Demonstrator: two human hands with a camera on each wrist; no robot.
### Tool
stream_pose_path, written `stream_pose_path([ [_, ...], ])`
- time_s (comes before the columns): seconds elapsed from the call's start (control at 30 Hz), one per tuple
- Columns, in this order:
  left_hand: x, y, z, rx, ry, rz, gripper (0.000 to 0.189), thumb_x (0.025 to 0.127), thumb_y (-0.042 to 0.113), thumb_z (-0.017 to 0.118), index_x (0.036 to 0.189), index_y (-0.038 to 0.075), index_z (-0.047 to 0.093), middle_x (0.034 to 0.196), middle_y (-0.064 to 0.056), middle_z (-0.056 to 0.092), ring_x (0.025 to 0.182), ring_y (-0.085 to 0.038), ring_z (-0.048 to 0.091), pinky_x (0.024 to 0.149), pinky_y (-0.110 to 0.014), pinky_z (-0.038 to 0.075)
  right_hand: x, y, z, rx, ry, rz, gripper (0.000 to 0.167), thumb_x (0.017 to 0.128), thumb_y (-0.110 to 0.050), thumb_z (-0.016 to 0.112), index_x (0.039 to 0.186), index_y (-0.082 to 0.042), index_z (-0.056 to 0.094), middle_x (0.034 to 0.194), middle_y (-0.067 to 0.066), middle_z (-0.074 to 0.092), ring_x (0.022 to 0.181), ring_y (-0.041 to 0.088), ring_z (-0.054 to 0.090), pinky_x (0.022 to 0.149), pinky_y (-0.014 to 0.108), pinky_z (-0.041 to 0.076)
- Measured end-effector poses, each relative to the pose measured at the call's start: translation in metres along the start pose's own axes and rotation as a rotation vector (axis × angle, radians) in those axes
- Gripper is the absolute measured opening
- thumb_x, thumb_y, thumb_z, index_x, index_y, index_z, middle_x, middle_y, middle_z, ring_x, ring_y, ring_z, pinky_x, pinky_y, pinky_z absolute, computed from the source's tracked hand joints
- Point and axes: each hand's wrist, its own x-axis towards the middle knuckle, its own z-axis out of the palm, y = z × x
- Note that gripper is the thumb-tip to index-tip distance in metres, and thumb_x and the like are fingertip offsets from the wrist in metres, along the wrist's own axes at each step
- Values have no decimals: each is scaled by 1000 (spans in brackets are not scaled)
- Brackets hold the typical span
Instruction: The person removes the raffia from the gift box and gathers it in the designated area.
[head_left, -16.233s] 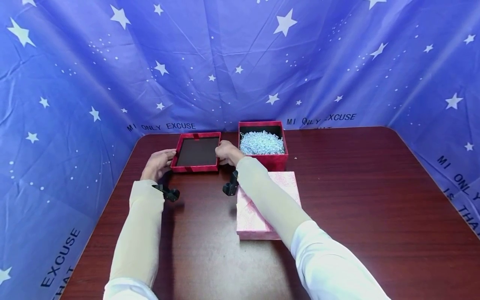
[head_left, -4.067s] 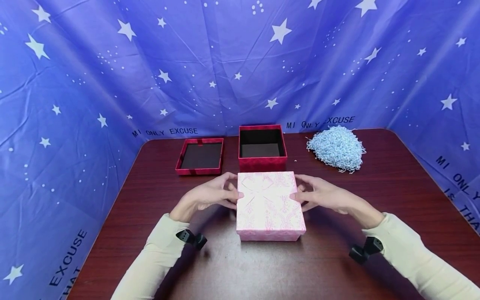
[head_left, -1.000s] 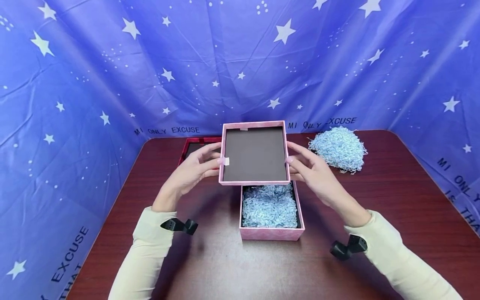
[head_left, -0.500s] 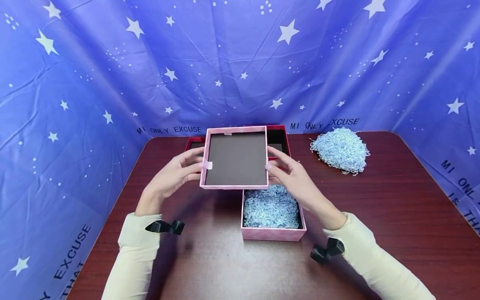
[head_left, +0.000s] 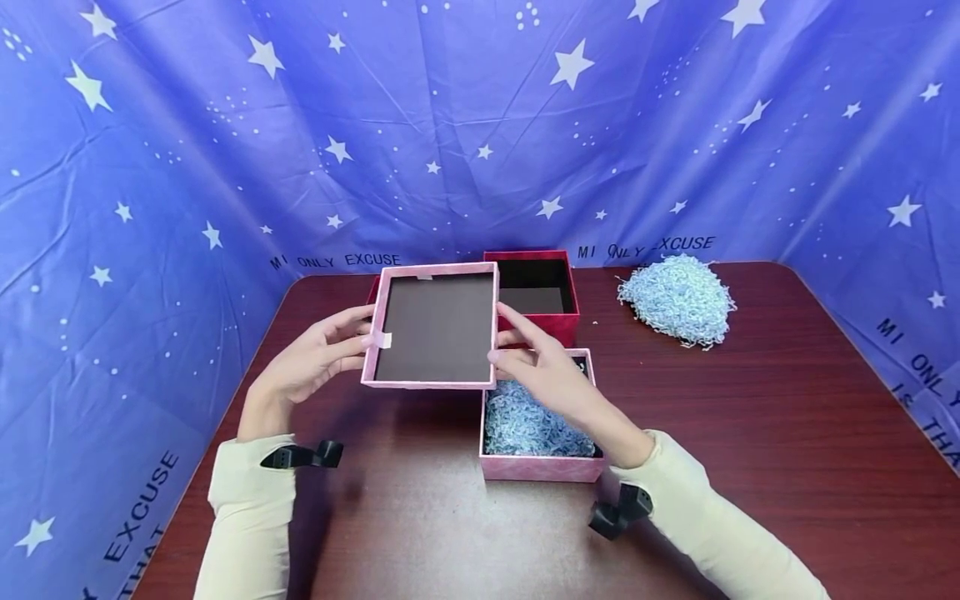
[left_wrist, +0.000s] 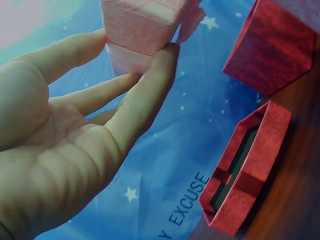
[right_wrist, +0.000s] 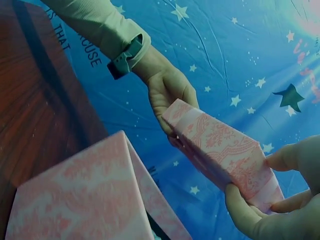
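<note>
A pink box lid (head_left: 438, 329), its dark inside facing up toward me, is held in the air between both hands. My left hand (head_left: 309, 357) pinches its left side, thumb on the near rim beside a white ribbon tab. On the opposite side, my right hand (head_left: 551, 375) grips the edge with thumb and fingers; the right wrist view shows the patterned lid (right_wrist: 220, 150) between the two hands. Below and to the right, the open pink box (head_left: 540, 468) stands on the table, filled with pale blue shredded paper (head_left: 525, 423). The lid and right hand partly cover it.
An open red box (head_left: 567, 325) with a dark inside stands behind the pink box. Its red lid (left_wrist: 257, 170) lies left of it, mostly hidden by the pink lid in the head view. A heap of blue shredded paper (head_left: 678, 300) sits at the back right, before a starry curtain.
The pink lid has come off the pink box and moved left and slightly nearer in both hands. Much earlier, the red box held shredded paper, which now lies heaped on the table.
</note>
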Motion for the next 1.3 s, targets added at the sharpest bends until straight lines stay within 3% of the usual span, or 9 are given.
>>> stream_pose_path([
  [0.27, -16, -5, -17, -11, -20, 9, 54, 96, -4, 49, 146, 1, 30, 125, -4, 55, 103, -13, 65, 85, -28, 56, 3, 2, 23, -68, -16, -21, 71, 91, -12, 63, 151, -25, 28, 126, 11, 55, 108, 21, 62, 96, 34, 51],
  [0.43, -25, -9, -29, -33, -53, 17, 51, 96, -6, 47, 144, 2, 32, 122, -2, 60, 104, -13, 66, 85, -27, 56, 4, 5, 37, -82, -32, -16, 73, 91, -11, 64, 151, -24, 26, 126, 10, 52, 107, 20, 63, 90, 34, 51],
  [0.6, -33, -15, -40, -41, -101, 12, 54, 95, -9, 45, 145, 2, 29, 123, -3, 58, 107, -13, 64, 87, -28, 55, 6, 10, 52, -45, -57, -4, 76, 90, -8, 64, 152, -24, 23, 125, 9, 52, 105, 19, 64, 84, 29, 53],
  [0.73, -40, -20, -50, -48, -130, 2, 55, 96, -11, 42, 146, 3, 28, 124, -4, 58, 108, -14, 64, 89, -28, 55, 7, 13, 68, 14, -70, 16, 79, 89, -5, 63, 153, -22, 20, 129, 13, 47, 108, 23, 63, 87, 29, 55],
  [1.0, -53, -29, -67, -76, -153, -13, 57, 96, -13, 39, 148, 6, 27, 127, -3, 58, 111, -14, 62, 90, -29, 54, 4, 18, 96, 22, -51, 29, 81, 89, -4, 63, 154, -22, 17, 136, 14, 38, 114, 26, 58, 92, 31, 53],
  [1.3, -63, -40, -76, -117, -181, -9, 53, 97, -13, 34, 147, 5, 29, 127, -5, 61, 113, -16, 62, 91, -32, 55, -2, 30, 122, -46, -26, 4, 83, 89, -1, 59, 154, -22, 12, 137, 16, 36, 117, 26, 52, 96, 32, 51],
])
